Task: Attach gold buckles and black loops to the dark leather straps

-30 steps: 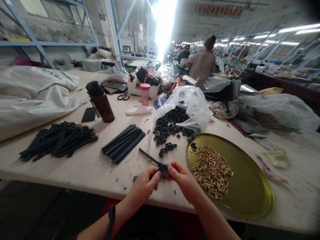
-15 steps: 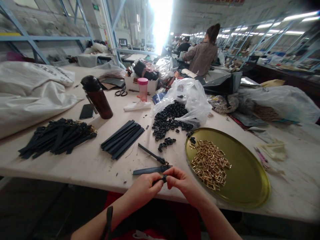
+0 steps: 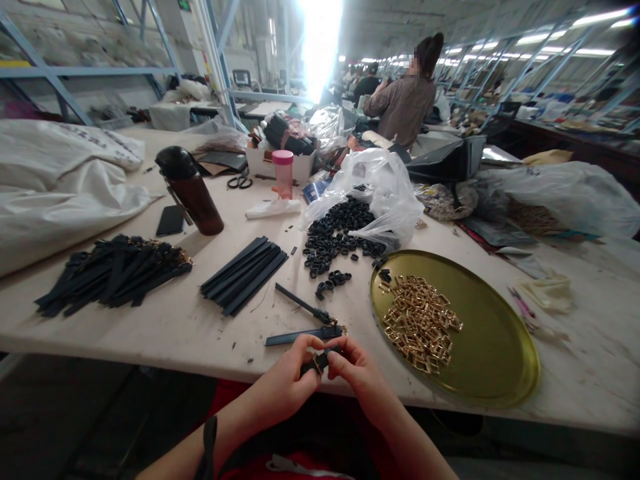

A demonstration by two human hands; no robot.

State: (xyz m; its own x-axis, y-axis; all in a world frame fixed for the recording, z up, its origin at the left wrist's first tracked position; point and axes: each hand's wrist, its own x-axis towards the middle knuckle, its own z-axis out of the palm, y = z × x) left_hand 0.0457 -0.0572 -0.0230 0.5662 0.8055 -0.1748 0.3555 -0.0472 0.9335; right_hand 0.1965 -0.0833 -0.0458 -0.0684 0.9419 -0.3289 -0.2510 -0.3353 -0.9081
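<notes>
Both my hands meet at the table's front edge around one dark strap [image 3: 320,361] with a gold buckle on it. My left hand [image 3: 293,377] grips the buckle part between thumb and fingers. The fingers of my right hand [image 3: 354,363] pinch the same strap from the other side. Just beyond them lie two straps with buckles, a nearer strap [image 3: 295,337] and a farther strap [image 3: 301,303]. Past these sit small black loops [image 3: 333,283], part of a larger heap. Gold buckles [image 3: 423,323] are piled on a round gold tray [image 3: 493,353] at the right.
Left of centre lies a stack of flat straps [image 3: 243,275], with a heap of buckled straps [image 3: 113,273] farther left. Behind stand a dark bottle [image 3: 193,193] and a pink cup [image 3: 283,177]. A clear plastic bag [image 3: 385,193] covers some loops. A co-worker [image 3: 404,100] is in the background.
Both hands have turned the strap a little, so its gold buckle now shows between the fingers. The view has shifted slightly; the things on the table stay put.
</notes>
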